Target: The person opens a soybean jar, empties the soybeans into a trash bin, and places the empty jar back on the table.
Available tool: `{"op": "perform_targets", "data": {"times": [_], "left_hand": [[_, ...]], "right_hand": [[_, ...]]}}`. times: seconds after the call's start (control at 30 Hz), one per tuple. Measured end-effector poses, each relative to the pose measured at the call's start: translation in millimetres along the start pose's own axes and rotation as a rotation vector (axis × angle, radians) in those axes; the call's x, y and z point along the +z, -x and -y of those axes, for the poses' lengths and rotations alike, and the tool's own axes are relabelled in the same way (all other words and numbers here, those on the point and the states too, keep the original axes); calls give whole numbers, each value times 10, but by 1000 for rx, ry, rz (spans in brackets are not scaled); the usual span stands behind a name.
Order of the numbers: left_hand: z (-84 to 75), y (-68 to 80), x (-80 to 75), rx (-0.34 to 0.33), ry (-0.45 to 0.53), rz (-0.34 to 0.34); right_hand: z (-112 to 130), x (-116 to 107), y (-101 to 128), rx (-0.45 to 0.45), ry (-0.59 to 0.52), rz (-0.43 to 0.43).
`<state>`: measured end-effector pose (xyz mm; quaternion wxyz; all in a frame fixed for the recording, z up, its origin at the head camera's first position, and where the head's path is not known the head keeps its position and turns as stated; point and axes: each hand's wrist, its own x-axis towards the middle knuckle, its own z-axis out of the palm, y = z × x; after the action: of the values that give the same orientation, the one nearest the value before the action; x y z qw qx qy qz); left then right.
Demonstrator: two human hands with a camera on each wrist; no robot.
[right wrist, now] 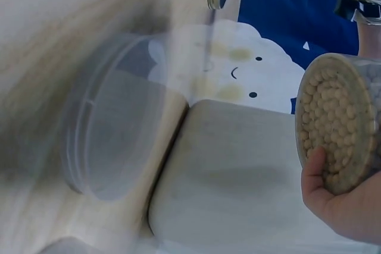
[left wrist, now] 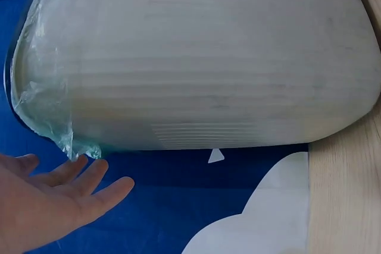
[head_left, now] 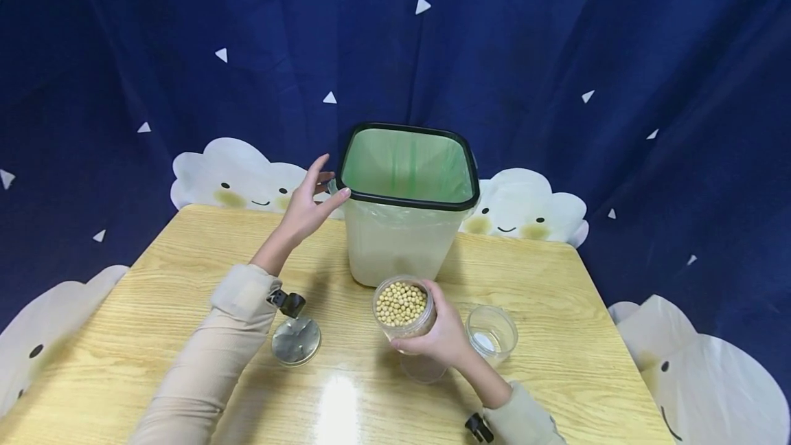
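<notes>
My right hand (head_left: 441, 332) grips a clear round jar (head_left: 425, 325) full of pale yellow beans (head_left: 400, 304), held above the table in front of the bin. In the right wrist view, the thumb lies against the jar's base (right wrist: 330, 123). My left hand (head_left: 312, 201) is at the left edge of a whitish bin (head_left: 395, 242) with a black rim and a pale green liner bag (head_left: 408, 167). Its fingers are spread beside the bag's overhanging edge (left wrist: 77, 147) in the left wrist view. Whether they touch the bag, I cannot tell.
An empty clear jar (head_left: 492, 332) stands right of my right hand. A clear round lid (head_left: 423, 368) lies below the held jar. A silvery round lid (head_left: 296, 340) lies on the wooden table (head_left: 544, 294) near my left forearm. Behind hangs a blue curtain (head_left: 278, 33).
</notes>
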<state>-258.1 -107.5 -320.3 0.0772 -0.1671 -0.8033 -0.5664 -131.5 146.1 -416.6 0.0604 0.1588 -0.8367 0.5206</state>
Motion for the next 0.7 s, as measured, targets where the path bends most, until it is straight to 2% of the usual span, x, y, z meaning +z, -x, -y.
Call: {"op": "perform_targets", "data": {"times": [0.17, 0.33, 0.7], "left_hand": [[-8, -53, 29, -4, -19, 9], [9, -98, 65, 28, -34, 7], [24, -123, 81, 48, -9, -4]], "right_hand": [[39, -99, -36, -22, 2, -5], [86, -241, -96, -68, -20, -24], [249, -603, -217, -126, -77, -41]]}}
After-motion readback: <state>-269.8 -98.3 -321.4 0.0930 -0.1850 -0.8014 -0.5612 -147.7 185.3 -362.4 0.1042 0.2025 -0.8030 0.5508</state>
